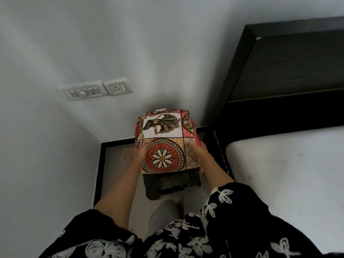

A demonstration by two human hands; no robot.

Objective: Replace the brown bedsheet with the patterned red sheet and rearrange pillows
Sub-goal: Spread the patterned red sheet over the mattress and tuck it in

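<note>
The patterned red sheet (164, 140) is folded into a thick square bundle, showing a red flower medallion and a dancer panel on top. It rests over a black stool-like object (171, 185) in the gap between wall and bed. My left hand (142, 150) grips the bundle's left side. On the right side, my right hand (198, 150) holds its edge. The bare white mattress (288, 174) lies at the right with no sheet on it. No brown sheet or pillows are in view.
A dark wooden headboard (290, 62) rises at the upper right. The white wall holds a switch panel (83, 92) and a socket (117, 88). A light floor (119, 164) with black skirting runs in the narrow gap beside the bed.
</note>
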